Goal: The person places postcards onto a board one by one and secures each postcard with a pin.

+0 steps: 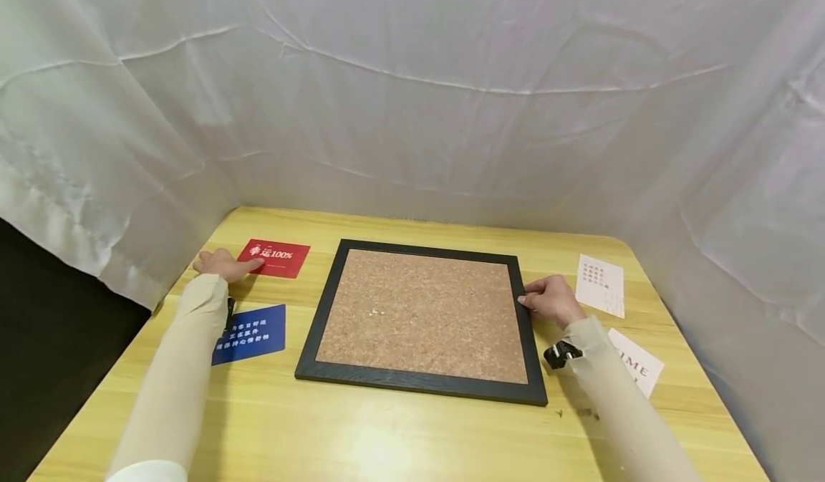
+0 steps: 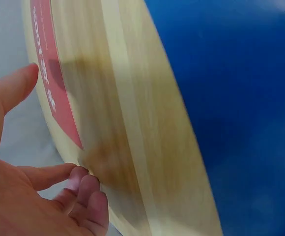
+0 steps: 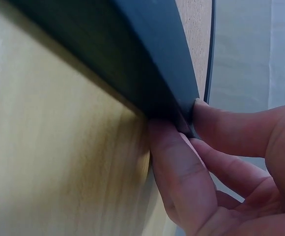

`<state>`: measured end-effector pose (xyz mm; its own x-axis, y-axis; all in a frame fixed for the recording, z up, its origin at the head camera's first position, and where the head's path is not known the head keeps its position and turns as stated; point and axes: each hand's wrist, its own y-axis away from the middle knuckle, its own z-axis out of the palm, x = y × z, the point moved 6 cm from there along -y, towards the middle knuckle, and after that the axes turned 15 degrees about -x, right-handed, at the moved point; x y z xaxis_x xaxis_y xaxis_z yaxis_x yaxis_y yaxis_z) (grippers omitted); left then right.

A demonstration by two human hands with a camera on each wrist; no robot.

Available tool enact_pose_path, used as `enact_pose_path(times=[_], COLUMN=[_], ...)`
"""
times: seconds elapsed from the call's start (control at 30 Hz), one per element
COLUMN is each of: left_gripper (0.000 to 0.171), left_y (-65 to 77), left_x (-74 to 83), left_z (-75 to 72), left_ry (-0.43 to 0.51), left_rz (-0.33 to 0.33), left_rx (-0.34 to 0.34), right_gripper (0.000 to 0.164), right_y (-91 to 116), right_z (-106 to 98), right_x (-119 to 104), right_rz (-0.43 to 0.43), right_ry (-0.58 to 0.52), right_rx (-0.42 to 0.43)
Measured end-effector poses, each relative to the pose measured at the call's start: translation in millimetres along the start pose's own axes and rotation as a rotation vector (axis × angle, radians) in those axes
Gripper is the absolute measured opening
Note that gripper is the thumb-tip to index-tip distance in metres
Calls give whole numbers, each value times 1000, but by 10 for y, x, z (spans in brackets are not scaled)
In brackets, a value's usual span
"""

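Note:
A black-framed cork board (image 1: 422, 314) lies on the table. At its right edge my right hand (image 1: 552, 300) pinches the frame. The right wrist view shows the thumb (image 3: 231, 129) on top of the black frame (image 3: 157, 54) and fingers against its side and underneath. On the left, my left hand (image 1: 222, 263) is at the left end of a red card (image 1: 283, 258) with white lettering. Its thumb reaches over the card, and in the left wrist view the fingertips (image 2: 97, 184) meet the table near the card's corner. A blue card (image 1: 258, 333) lies nearer, partly behind the left forearm.
Two white cards lie on the right: one with small text (image 1: 601, 285), one with large letters (image 1: 634, 360) partly behind the right forearm. Small dark bits (image 1: 586, 413) are on the table (image 1: 374, 439). Pale curtains (image 1: 419, 131) hang behind and at the sides.

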<state>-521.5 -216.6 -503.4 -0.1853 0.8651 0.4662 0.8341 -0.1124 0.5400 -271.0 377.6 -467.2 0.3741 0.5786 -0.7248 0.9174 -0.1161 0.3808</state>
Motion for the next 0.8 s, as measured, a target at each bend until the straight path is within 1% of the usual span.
enact_pose_path(times=[0.17,0.3,0.43,0.53,0.63,0.73,0.8], left_gripper=[84,79,82,87,89,87,82], left_y=[12,0,-41,-72,-75,-43,-27], left_x=[20,43,-6,-50,-72,-74,-69], left_z=[11,-22,-25,-18,-24,-60,-86], left_ry=[17,42,54,25,-19,-3,15], left_rz=[-76,-96,-113,-106,-78,-43,-19], left_rx=[14,9,-21,-42,-60,-52,-44], right_gripper=[40,40,40,40,41,41,41], right_y=[9,7,4,2,12,22,30], right_z=[16,2,-5,0,1,2,-1], right_x=[-8,-11,-14,-13,-12,-7,4], right_rz=[4,10,9,13,15,13,13], right_ry=[-4,-5,7,10,9,4,1], right_rx=[-2,0,2,-1,-3,-2,-3])
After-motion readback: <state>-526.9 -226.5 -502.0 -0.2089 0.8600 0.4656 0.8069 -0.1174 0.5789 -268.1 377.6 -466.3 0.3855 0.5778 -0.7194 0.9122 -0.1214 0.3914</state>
